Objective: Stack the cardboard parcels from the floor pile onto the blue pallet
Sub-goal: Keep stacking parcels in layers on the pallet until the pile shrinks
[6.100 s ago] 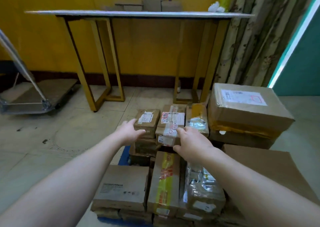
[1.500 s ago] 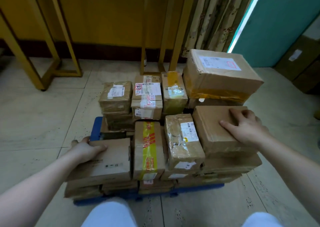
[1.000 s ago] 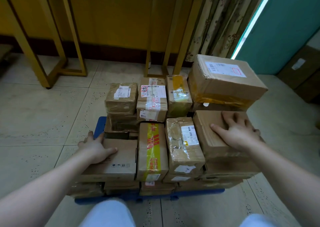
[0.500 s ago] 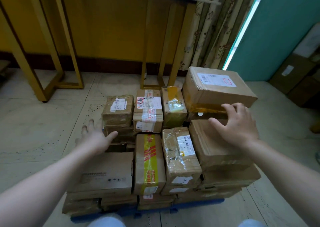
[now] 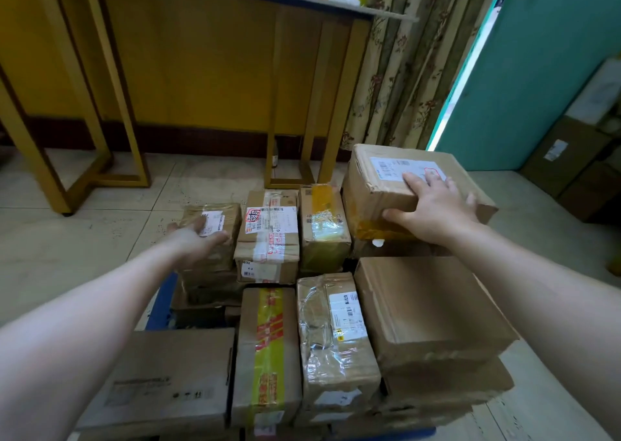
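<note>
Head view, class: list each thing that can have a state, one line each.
Left hand, open, hovers at the small parcel.
Right hand, open, flat on the big box.
Big box, taped shut, atop another box.
Pallet, loaded, mostly covered.

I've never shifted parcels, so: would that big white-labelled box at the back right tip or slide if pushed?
The big box is probably fairly stiff, though its front face is creased. It sits highest, atop another carton, so a hard push might slide it off. Its bulk likely wants two hands; only the right hand rests on it.
</note>
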A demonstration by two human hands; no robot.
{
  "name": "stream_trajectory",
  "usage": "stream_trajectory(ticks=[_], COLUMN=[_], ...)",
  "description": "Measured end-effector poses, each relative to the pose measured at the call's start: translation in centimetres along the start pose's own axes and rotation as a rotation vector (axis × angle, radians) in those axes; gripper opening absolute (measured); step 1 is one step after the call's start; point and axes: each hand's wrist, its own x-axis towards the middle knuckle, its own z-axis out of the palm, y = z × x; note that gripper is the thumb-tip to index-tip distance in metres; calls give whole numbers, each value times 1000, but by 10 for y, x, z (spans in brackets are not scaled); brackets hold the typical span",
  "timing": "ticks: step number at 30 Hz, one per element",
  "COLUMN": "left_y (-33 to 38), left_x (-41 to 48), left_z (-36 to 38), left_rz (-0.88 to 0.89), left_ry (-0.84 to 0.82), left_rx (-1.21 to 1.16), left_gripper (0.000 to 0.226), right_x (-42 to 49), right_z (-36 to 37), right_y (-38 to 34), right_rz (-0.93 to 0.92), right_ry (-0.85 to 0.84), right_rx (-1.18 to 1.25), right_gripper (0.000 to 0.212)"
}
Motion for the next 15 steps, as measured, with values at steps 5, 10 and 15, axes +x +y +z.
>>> stream_trajectory(ticks=[5, 10, 15], left_y=[0, 0, 29], left_x=[2, -2, -48], left_z=[7, 6, -3], left_rz=[43, 20, 176], left_ry=[41, 29, 141], left_rx=[-52, -44, 173], left_gripper=[91, 87, 75], right_x=[-6, -9, -33], right_z=[4, 5, -2], right_y=[-5, -5, -24], right_rz=[-25, -22, -186], right_ry=[74, 42, 158], right_rx=[-36, -32, -33], right_gripper=[82, 86, 89])
